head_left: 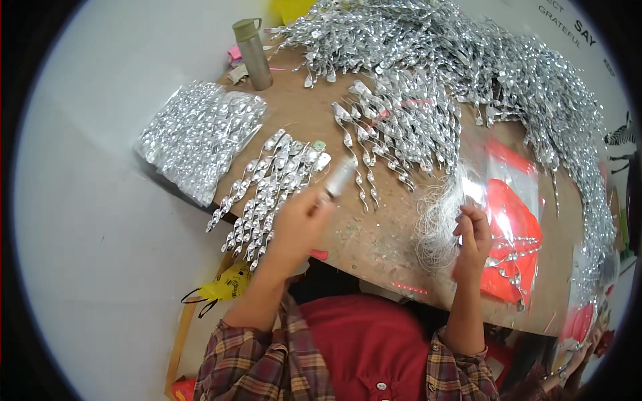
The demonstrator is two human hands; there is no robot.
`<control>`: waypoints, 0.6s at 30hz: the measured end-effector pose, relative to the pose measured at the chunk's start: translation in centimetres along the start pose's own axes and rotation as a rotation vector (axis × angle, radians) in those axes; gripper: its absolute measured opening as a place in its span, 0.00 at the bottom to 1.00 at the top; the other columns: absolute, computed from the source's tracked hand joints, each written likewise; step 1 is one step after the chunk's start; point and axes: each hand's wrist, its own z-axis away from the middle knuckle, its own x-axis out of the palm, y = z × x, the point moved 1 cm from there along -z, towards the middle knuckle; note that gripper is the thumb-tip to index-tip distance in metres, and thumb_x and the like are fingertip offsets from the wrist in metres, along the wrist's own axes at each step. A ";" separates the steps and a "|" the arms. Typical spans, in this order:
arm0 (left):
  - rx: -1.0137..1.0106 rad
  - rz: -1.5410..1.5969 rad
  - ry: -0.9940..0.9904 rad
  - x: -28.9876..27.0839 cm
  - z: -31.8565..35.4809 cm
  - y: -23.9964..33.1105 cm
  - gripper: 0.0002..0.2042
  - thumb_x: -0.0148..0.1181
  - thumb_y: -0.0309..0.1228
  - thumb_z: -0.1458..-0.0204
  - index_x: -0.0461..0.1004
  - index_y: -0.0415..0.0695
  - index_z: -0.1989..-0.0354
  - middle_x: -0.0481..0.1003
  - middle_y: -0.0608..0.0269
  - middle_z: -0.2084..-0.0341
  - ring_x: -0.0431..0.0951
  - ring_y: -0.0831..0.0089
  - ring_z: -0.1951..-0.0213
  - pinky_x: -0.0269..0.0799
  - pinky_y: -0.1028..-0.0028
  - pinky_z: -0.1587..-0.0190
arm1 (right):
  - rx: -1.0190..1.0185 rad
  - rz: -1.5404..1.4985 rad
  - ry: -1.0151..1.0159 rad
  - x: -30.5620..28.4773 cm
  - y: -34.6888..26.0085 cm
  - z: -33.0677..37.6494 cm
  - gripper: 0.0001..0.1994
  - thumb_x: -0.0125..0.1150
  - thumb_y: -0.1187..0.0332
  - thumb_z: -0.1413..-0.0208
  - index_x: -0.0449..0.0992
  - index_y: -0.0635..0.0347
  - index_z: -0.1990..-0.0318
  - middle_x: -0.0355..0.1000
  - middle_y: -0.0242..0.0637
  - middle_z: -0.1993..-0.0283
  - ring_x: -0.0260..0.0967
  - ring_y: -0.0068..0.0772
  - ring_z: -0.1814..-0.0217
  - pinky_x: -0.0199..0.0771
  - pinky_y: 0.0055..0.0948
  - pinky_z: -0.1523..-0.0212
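Observation:
My left hand (299, 228), smeared by motion, is closed round a blurred silvery piece (342, 178) above the table. Under and beside that hand lies a fan of silver twisted foil strands (284, 170). Curled fingers show on my right hand (473, 235), at the edge of a loose tangle of white thread (431, 230); whatever is between them is too small to make out. A red sheet in clear plastic (511, 230) lies just right of this hand, with a few silver strands on it. Further back, between the hands, rests another bunch of twisted strands (408, 123).
A large heap of silver strands (428, 40) runs along the back and right of the brown table (361, 230). At the left edge sits a plastic pack of silver pieces (204, 134). A metal flask (253, 57) stands behind it. Another person's hand (578, 357) shows lower right.

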 end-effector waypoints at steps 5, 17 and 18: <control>0.084 -0.445 0.311 -5.5 -4.4 -4.1 0.08 0.53 0.30 0.52 0.71 0.37 0.70 0.67 0.57 0.83 0.67 0.71 0.80 0.62 0.71 0.75 | 0.032 0.021 -0.161 0.4 0.8 0.5 0.09 0.53 0.70 0.44 0.71 0.64 0.58 0.66 0.27 0.69 0.59 0.15 0.71 0.59 0.15 0.69; 0.274 -0.594 0.316 -3.0 -3.9 -3.9 0.16 0.59 0.29 0.57 0.72 0.40 0.57 0.73 0.51 0.60 0.70 0.54 0.56 0.64 0.63 0.53 | -0.467 0.531 -0.523 8.0 2.5 0.9 0.09 0.57 0.73 0.52 0.74 0.57 0.61 0.69 0.37 0.67 0.66 0.35 0.68 0.66 0.29 0.65; 0.290 -0.552 0.344 -3.4 -3.1 -3.7 0.16 0.59 0.28 0.57 0.72 0.40 0.57 0.73 0.52 0.60 0.70 0.54 0.56 0.64 0.63 0.53 | -0.494 0.607 -0.607 9.3 2.5 1.0 0.10 0.57 0.72 0.53 0.74 0.55 0.60 0.69 0.39 0.66 0.67 0.41 0.66 0.66 0.33 0.64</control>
